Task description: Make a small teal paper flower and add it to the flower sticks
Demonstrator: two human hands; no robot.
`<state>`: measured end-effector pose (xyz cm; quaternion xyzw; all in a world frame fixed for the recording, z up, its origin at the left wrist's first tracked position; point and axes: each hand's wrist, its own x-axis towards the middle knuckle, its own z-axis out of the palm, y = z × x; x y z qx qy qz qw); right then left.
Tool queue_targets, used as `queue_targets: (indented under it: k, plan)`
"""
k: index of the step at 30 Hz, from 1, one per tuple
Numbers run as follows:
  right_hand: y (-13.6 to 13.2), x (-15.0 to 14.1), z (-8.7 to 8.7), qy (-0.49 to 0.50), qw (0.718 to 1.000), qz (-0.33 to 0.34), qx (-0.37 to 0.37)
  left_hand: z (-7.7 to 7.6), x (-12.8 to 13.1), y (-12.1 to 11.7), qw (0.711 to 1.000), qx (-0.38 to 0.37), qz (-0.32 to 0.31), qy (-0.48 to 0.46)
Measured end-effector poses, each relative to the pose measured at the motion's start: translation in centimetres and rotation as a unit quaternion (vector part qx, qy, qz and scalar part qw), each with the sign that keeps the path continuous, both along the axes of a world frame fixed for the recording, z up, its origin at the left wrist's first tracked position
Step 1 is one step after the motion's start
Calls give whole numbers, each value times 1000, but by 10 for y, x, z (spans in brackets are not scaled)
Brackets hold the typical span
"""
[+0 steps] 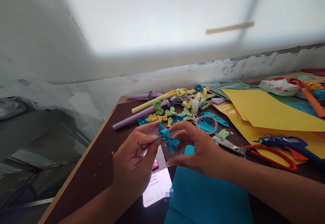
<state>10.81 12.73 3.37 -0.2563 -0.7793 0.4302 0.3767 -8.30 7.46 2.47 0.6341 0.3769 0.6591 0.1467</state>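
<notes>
A small folded blue paper flower (168, 139) is held above the table, pinched between the thumb and fingers of my left hand (138, 154). Curved around the flower's right side is my right hand (194, 149), its thumb well apart from its fingers. I cannot tell whether its fingertips touch the paper. Under the hands lies a lit phone (156, 186), its screen partly covered by my left hand; a pink flower picture shows on it. To the phone's right, a large blue paper sheet (210, 197) lies beneath my right forearm.
Red-handled scissors (238, 149), a roll of clear tape (207, 116) and a blue glue gun (285, 142) lie to the right. Yellow sheets (274, 110) are behind them. Rolled paper tubes (142, 114), a small white bottle (195, 106) and several paper flowers (157, 107) crowd the back.
</notes>
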Motion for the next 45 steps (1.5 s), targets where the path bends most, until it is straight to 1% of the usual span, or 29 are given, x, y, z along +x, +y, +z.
queue_targets:
  k: [2, 4, 6, 9, 10, 12, 14, 16, 18, 20, 21, 22, 24, 26, 29, 32, 35, 37, 41, 45]
  plan:
    - [0, -1, -3, 42, 999, -24, 9, 0, 1, 0, 1000, 8, -19, -2]
    - [4, 1, -5, 82, 995, -38, 50, 0, -1, 2, 999, 18, -33, 11]
    - [8, 4, -6, 101, 989, -33, 105, 0, -4, 3, 999, 20, -36, 34]
    - [13, 9, -6, 100, 975, -19, 196, -1, -9, 4, 997, 19, -34, 65]
    - [14, 10, -6, 94, 972, -16, 217, -2, -10, 4, 997, 21, -30, 74]
    - [14, 11, -5, 85, 968, -14, 236, -2, -12, 2, 994, 29, -17, 101]
    - [13, 11, -4, 74, 966, -16, 246, -2, -13, 0, 990, 32, 8, 134]
    - [11, 11, -4, 66, 969, -33, 235, 0, -14, -3, 986, 32, 33, 161]
    - [7, 10, -5, 88, 977, -68, 182, 4, -14, -5, 983, 25, 55, 171]
    - [4, 9, -4, 117, 980, -100, 126, 7, -13, -5, 984, 11, 73, 160]
    - [3, 9, -4, 123, 980, -105, 114, 8, -13, -5, 986, 1, 83, 148]
    - [2, 9, -3, 120, 980, -104, 118, 8, -12, -4, 987, -9, 91, 132]
    - [0, 8, -1, 99, 979, -101, 150, 8, -11, -1, 990, -32, 101, 88]
    - [-1, 8, -1, 93, 975, -108, 172, 8, -10, 2, 993, -50, 97, 50]
    - [-2, 8, -2, 103, 972, -123, 172, 5, -10, 2, 994, -60, 84, 45]
    - [-2, 8, -2, 86, 972, -123, 179, 2, -10, 1, 992, -74, 88, 50]
    - [-1, 7, -1, 67, 968, -110, 217, 1, -9, 3, 992, -92, 87, 2]
    - [0, 7, 0, 73, 964, -101, 235, 1, -9, 6, 991, -105, 75, -23]
    - [3, 7, -2, 78, 962, -90, 247, 0, -12, 11, 990, -129, 45, 15]
    - [5, 6, -4, 57, 960, -84, 260, -1, -16, 11, 990, -126, 35, 54]
